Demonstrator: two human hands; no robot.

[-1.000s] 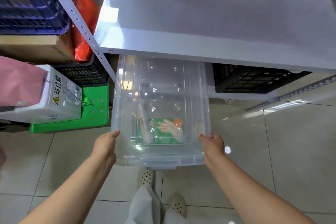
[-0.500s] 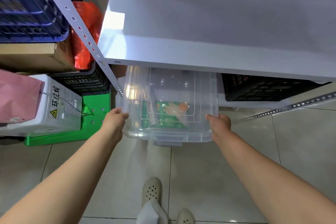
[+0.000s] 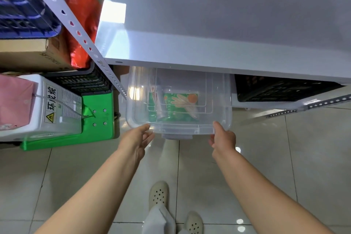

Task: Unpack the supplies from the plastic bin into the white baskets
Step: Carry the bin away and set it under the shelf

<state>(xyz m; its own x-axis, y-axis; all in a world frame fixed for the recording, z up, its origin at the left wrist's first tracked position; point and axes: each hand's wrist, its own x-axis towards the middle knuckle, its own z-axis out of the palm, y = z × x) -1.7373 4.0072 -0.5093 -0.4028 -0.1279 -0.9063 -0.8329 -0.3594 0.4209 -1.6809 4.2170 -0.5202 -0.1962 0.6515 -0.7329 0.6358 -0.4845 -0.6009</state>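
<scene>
Glossy floor tiles (image 3: 313, 157) spread below a white shelf (image 3: 209, 24); beneath it sits the clear plastic bin (image 3: 178, 119), left hand (image 3: 135, 139) and right hand (image 3: 223, 138) loosely spread at its front rim.

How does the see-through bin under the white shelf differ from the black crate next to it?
The clear plastic bin shows its contents through smooth walls, a green packet inside; the black crate is dark slatted lattice, its contents unseen. The bin sticks out past the white shelf with both hands at its front edge; the crate sits further back, untouched. Both sit on the low level beneath that shelf.
</scene>
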